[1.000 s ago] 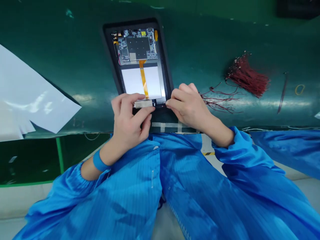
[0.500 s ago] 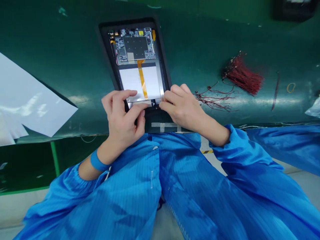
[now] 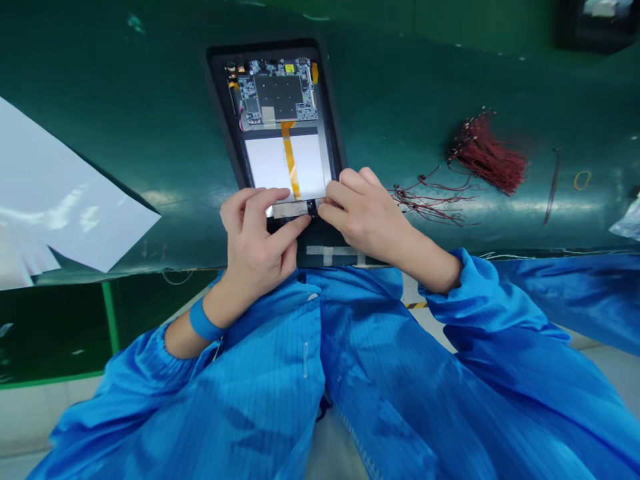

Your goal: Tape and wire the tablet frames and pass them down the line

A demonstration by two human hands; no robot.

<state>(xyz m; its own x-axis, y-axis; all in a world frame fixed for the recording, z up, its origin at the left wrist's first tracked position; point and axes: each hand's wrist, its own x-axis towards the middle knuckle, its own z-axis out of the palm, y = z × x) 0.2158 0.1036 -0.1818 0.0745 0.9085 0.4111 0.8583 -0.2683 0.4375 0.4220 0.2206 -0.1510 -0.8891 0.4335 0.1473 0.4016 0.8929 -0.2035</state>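
An opened tablet [image 3: 322, 143] lies in a black tray [image 3: 341, 143], its circuit board [image 3: 279, 93] at the far end. An orange tape strip [image 3: 290, 157] runs down over the white battery [image 3: 265, 157]. My left hand [image 3: 255, 237] rests across the near end with thumb and forefinger apart; the forefinger touches the battery's lower edge, and the thumb tip is by a small black part [image 3: 312, 207]. At the near right corner, the curled fingers of my right hand [image 3: 367, 210] are pressed together. Whatever they pinch is hidden.
On the green table [image 3: 400, 87], dark red wires [image 3: 435, 200] lie loose to the right, beside a larger wire bundle [image 3: 490, 157]. Further right is a rubber band [image 3: 582, 180]. White sheets [image 3: 75, 187] lie left; a black object [image 3: 597, 23] stands at the far right.
My left hand has shifted right along the tablet's near end, its thumb now closer to my right fingers. My right hand stays at the corner. The whole view has shifted slightly.
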